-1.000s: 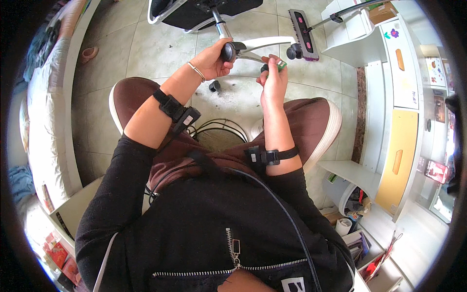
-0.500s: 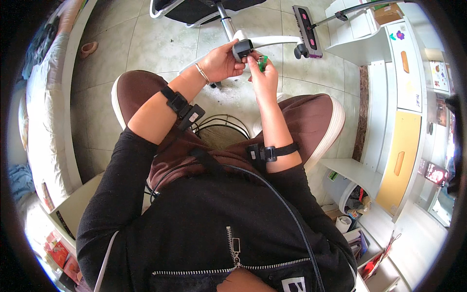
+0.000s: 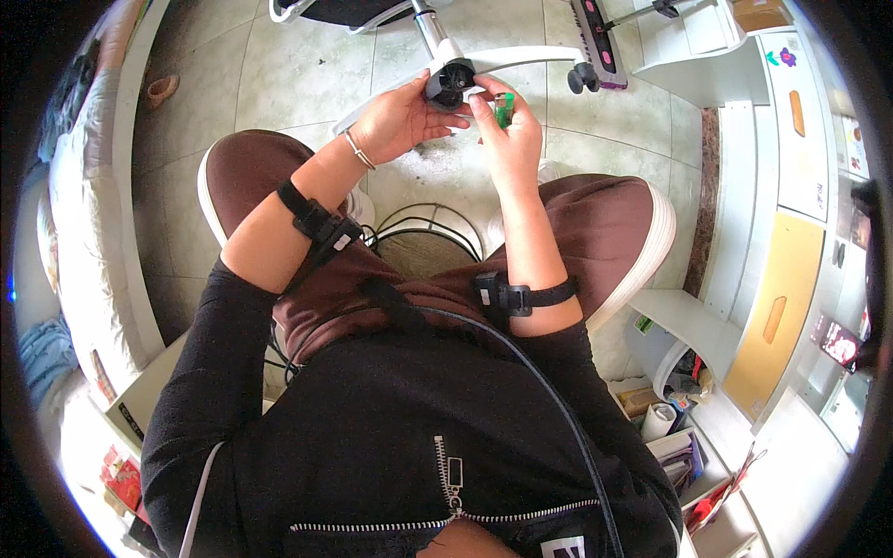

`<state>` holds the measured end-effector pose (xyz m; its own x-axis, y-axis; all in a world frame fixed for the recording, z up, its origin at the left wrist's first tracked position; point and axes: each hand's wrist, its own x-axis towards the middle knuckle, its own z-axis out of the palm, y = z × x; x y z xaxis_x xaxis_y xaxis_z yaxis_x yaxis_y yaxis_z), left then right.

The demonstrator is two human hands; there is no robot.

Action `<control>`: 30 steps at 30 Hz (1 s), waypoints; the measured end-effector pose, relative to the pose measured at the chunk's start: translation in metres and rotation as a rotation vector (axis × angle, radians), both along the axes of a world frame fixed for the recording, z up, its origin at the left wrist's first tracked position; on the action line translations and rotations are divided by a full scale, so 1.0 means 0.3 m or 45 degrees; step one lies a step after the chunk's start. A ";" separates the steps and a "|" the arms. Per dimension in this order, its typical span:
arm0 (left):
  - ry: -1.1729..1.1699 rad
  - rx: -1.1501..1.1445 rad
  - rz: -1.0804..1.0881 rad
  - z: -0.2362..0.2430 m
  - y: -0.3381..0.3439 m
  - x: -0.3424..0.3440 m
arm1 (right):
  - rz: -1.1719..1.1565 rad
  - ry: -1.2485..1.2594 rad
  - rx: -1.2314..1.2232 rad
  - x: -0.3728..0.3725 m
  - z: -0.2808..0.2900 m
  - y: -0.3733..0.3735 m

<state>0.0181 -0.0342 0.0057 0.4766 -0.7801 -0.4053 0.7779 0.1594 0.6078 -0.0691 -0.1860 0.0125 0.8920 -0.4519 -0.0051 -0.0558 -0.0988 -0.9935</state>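
Note:
A black chair caster point(image 3: 451, 82) sits at the end of one leg of a white office chair base point(image 3: 521, 58). Around its left and near side my left hand point(image 3: 391, 123) is curled, thumb against the edge and fingers underneath. My right hand point(image 3: 510, 139) holds a green translucent lighter point(image 3: 504, 109) between its fingers. That hand's index fingertip reaches the caster's right side, and its thumb points up beside it. Whether the right hand pinches any small piece cannot be made out.
Another caster point(image 3: 583, 78) ends the leg to the right. Beyond it lies a floor brush head point(image 3: 600, 42). A round stool point(image 3: 428, 251) with cables stands between my knees. White drawers point(image 3: 791, 121) line the right side, a bed point(image 3: 102, 214) the left.
The caster has turned, so its dark hollow side now faces up. My left hand has loosened and its fingers have spread lower; my right index finger has extended to the caster.

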 end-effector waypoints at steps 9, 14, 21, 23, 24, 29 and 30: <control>0.048 -0.082 -0.018 -0.058 0.007 0.006 | 0.002 -0.215 -0.339 0.024 -0.005 0.027; -0.007 0.005 -0.011 -0.039 0.002 0.003 | -0.068 -0.249 -0.421 0.051 -0.008 0.023; -0.072 0.053 -0.066 -0.001 0.006 -0.001 | -0.106 -0.299 -0.428 0.057 -0.009 0.010; -0.093 0.067 -0.090 0.001 0.008 0.000 | -0.092 -0.236 -0.451 0.054 0.001 0.003; -0.102 0.085 -0.103 0.000 0.009 0.001 | -0.087 -0.205 -0.461 0.051 0.007 0.000; -0.138 0.137 -0.216 -0.008 0.010 0.001 | -0.052 -0.208 -0.654 0.044 0.027 -0.007; -0.138 0.143 -0.214 -0.009 0.009 -0.001 | -0.052 -0.212 -0.654 0.043 0.026 -0.006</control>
<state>0.0178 -0.0315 0.0028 0.3891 -0.8051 -0.4477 0.7168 -0.0406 0.6961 -0.0561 -0.1879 0.0203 0.8438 -0.3932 0.3654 0.0845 -0.5749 -0.8138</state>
